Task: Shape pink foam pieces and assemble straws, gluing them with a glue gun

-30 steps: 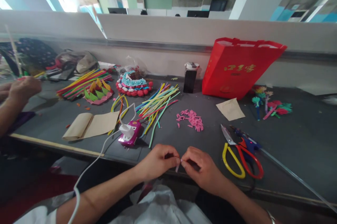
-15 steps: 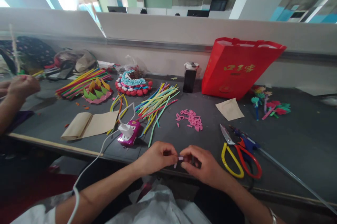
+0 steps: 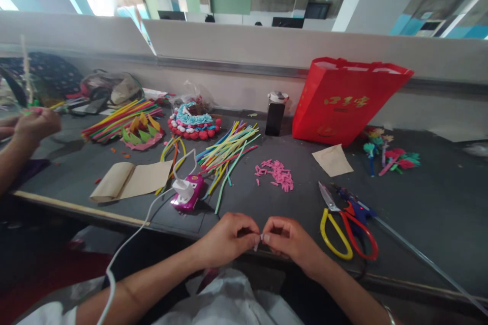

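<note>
The person's left hand [image 3: 231, 237] pinches a small pink strip [image 3: 256, 246] btw. thumb and forefinger; the right hand [image 3: 292, 242] has thumb and forefinger closed on it too, tips nearly touching. The strip sits at the tabletop's [image 3: 430, 203] front edge, nearest the person (one piece or two: too small to tell). For tidy handling, a light grip prob. works best, w/ fingertips square to each other, b/c foam-like stuff may crease if squeezed hard. Forearms low and level should help steadiness.

Edges: anything dropped here could miss the table, so hands a bit farther in would be safer. Room: approx. the stretch btw. the purple adapter [image 3: 189, 194] and scissors [image 3: 334, 208], short of the pink pieces [image 3: 282, 176]. White cable [image 3: 146, 219] runs by the left forearm, so wide L swings may snag.
</note>
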Demonstrator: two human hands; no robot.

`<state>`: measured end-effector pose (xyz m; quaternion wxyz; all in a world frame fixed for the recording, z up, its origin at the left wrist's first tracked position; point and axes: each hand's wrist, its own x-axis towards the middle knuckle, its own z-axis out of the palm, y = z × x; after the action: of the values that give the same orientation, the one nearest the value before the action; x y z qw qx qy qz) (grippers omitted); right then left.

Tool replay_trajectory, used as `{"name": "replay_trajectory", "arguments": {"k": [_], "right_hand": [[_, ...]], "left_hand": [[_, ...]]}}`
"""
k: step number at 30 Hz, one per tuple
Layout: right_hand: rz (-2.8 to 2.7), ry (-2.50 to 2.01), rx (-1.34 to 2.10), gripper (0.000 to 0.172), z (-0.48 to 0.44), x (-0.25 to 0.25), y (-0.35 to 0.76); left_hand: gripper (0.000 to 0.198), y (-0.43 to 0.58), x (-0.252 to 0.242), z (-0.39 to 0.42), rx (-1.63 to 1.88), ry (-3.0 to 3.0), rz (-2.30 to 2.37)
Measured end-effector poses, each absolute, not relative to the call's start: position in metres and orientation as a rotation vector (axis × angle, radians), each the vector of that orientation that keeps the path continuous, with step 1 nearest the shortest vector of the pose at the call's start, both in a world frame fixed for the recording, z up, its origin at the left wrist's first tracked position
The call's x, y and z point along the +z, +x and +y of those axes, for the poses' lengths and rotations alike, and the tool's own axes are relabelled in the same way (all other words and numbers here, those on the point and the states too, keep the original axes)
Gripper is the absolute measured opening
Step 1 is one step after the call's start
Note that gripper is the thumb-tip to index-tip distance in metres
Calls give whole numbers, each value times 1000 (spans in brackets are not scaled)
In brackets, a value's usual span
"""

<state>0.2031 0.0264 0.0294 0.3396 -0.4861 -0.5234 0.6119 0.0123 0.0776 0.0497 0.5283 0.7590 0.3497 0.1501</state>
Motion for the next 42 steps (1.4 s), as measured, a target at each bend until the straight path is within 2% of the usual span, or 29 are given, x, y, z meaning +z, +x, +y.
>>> {"name": "replay_trajectory", "arguments": {"k": [2,5,9,11,13,16,19,22,31,35,38,42], "right_hand": [[-1558,-1269,1346,18,24,31,201],[-1945,-1141,802,16,24,30,203],[-2434,-791,55,11,26,25,212],[-2511,-723,-129,11,27,21,215],[-2471,-777,-26,11,25,19,216],[-2160,-1096,654,8,21,17,211],[-1637,-1302,1362,26,18,14,204],[-1330,-1326,1644,39,19,10,199],[-1022,-1240,1942,32,17,18,199],[-977,-1184,1974,31,16,17,200],[-1126,-1175,1837,35,16,17,200],[-1604,-1232,1384,29,13,26,201]], "left_hand": [[23,12,50,79,298,1542,813],[29,11,48,82,227,1153,757],[25,11,41,86,97,883,723],[23,12,38,87,44,847,725],[22,12,36,86,50,893,744],[19,13,36,84,174,1158,834],[14,13,38,80,307,1557,913],[11,13,41,76,397,1863,946],[13,8,40,68,486,2173,810],[18,7,39,66,517,2280,650],[16,8,42,65,514,2216,692],[13,8,46,68,362,1863,820]]}}
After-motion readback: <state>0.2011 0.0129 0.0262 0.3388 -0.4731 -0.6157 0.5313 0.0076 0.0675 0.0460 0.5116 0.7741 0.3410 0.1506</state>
